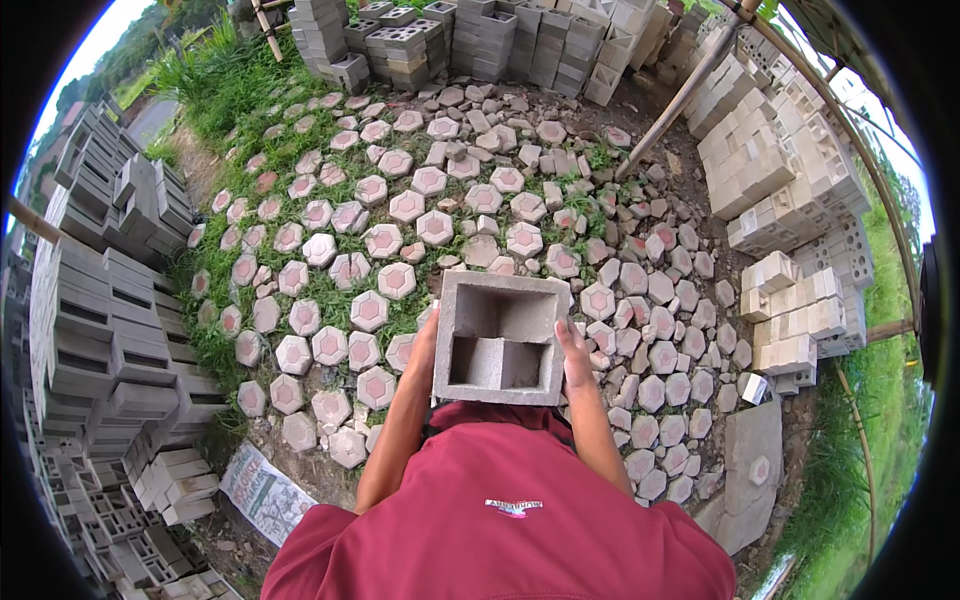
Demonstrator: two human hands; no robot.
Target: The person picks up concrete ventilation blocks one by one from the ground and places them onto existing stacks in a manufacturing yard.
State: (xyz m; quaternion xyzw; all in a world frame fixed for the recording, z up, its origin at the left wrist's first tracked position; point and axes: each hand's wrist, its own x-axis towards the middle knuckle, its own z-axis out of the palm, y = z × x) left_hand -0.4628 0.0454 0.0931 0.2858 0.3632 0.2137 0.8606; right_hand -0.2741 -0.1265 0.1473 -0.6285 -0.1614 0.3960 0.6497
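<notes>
A grey hollow concrete block is held up in front of my chest, between my two palms. Its open side faces up and shows a square rim, deep hollows and a low inner divider. My left hand presses against the block's left side, with most of its fingers hidden by the block. On the opposite side my right hand lies along the wall, fingers pointing forward. The block's underside is out of sight.
Hexagonal paving stones with pinkish centres spread over grass and rubble ahead. Concrete blocks are stacked at the left, the back and the right. A bamboo pole leans at right. A printed sheet lies lower left, a flat slab lower right.
</notes>
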